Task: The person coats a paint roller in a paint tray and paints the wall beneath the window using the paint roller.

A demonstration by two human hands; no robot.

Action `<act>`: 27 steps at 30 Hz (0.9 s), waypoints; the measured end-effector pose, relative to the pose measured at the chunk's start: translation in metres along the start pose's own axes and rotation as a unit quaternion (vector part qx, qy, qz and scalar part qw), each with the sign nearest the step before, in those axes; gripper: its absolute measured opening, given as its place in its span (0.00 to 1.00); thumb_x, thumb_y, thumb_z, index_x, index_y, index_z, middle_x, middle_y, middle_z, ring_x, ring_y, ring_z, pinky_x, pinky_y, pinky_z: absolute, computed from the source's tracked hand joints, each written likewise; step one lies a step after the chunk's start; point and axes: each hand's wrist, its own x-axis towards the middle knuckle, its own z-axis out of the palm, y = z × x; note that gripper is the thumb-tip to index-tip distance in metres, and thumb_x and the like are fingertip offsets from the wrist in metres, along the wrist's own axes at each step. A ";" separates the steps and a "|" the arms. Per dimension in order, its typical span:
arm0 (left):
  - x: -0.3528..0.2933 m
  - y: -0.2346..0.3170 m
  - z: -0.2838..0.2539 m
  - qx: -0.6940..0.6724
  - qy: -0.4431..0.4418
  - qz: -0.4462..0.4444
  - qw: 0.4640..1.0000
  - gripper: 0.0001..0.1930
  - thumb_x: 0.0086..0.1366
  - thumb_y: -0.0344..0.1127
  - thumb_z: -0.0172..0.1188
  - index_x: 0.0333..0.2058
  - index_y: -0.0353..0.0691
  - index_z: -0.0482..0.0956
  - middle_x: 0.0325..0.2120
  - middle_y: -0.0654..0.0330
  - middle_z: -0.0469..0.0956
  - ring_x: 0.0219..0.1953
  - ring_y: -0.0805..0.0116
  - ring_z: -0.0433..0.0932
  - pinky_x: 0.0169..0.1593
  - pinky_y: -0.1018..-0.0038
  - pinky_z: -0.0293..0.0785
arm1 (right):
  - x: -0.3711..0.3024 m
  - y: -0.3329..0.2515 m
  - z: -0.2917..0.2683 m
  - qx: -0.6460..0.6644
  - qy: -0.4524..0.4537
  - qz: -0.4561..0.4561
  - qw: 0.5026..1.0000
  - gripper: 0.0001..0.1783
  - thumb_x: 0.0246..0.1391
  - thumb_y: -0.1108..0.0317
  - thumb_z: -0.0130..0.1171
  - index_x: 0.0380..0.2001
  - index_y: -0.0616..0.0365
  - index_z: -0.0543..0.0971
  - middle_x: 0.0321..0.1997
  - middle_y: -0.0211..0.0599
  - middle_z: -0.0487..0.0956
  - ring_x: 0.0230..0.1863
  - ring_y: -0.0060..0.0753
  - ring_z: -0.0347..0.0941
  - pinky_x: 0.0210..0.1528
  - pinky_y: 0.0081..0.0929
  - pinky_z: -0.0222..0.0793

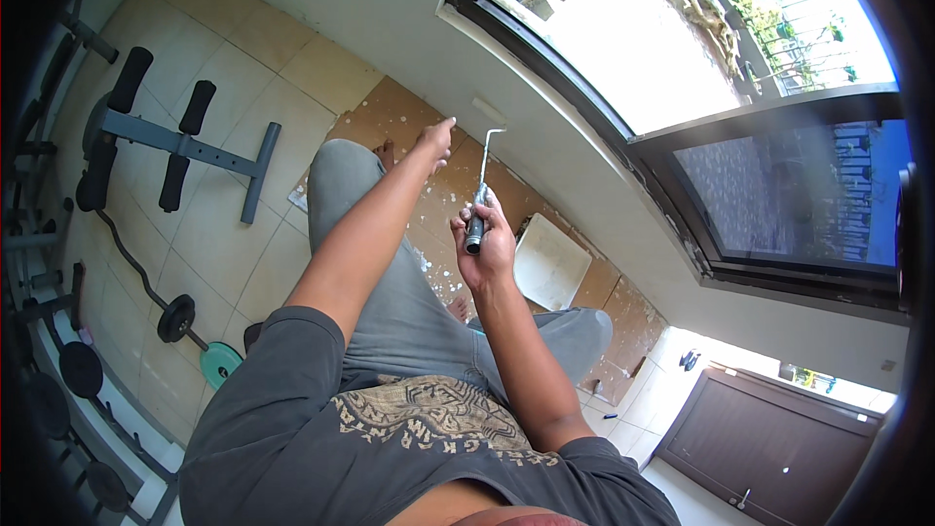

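Note:
My right hand is wrapped around the dark handle of a paint roller frame. Its thin metal rod rises from the grip and bends sideways at the tip, close to the white wall; I cannot make out a roller sleeve on it. My left hand is stretched out past my left knee toward the wall. One finger extends while the others are partly bent, and nothing shows in them. A white rectangular tray lies on the floor beside my right wrist. A pale strip is on the wall beyond the rod's tip.
Brown sheeting spotted with white paint covers the floor along the wall. An open dark-framed window is at upper right. To the left stand a grey exercise bench part and a curved barbell. A brown cabinet is at lower right.

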 end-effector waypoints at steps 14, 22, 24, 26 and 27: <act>-0.038 0.006 0.044 -0.047 -0.308 0.147 0.939 0.14 0.69 0.39 0.57 0.23 0.41 0.75 0.18 0.67 0.72 0.20 0.75 0.71 0.25 0.73 0.68 | -0.020 -0.008 0.057 -0.141 -0.047 -0.102 0.984 0.29 0.69 0.64 0.48 0.70 0.58 0.58 0.44 0.28 0.72 0.41 0.19 0.69 0.45 0.21 0.68; -0.088 0.032 0.031 -0.126 -0.353 0.073 0.924 0.13 0.73 0.34 0.50 0.51 0.35 0.73 0.19 0.70 0.67 0.17 0.80 0.68 0.31 0.70 0.80 | -0.077 -0.045 -0.044 -0.470 0.012 -0.167 0.867 0.27 0.70 0.63 0.48 0.69 0.58 0.63 0.47 0.31 0.72 0.45 0.22 0.67 0.54 0.23 0.65; -0.099 0.039 0.030 -0.144 -0.364 0.073 0.917 0.06 0.73 0.34 0.52 0.43 0.38 0.72 0.18 0.71 0.67 0.16 0.79 0.68 0.31 0.69 0.80 | -0.102 -0.062 -0.084 -0.574 0.062 -0.223 0.785 0.26 0.68 0.64 0.50 0.67 0.60 0.66 0.46 0.34 0.72 0.45 0.26 0.68 0.54 0.25 0.65; -0.102 0.043 0.027 -0.153 -0.377 0.077 0.910 0.04 0.72 0.33 0.52 0.39 0.39 0.72 0.17 0.71 0.66 0.15 0.81 0.65 0.34 0.67 0.83 | -0.132 -0.081 -0.114 -0.621 0.091 -0.245 0.739 0.27 0.66 0.65 0.53 0.66 0.61 0.67 0.47 0.39 0.73 0.45 0.30 0.70 0.55 0.29 0.67; -0.105 0.045 0.025 -0.152 -0.381 0.075 0.909 0.04 0.72 0.33 0.52 0.39 0.39 0.72 0.17 0.71 0.66 0.15 0.81 0.65 0.34 0.67 0.83 | -0.149 -0.089 -0.123 -0.659 0.105 -0.246 0.703 0.27 0.65 0.66 0.54 0.65 0.62 0.67 0.47 0.41 0.72 0.45 0.33 0.70 0.55 0.30 0.67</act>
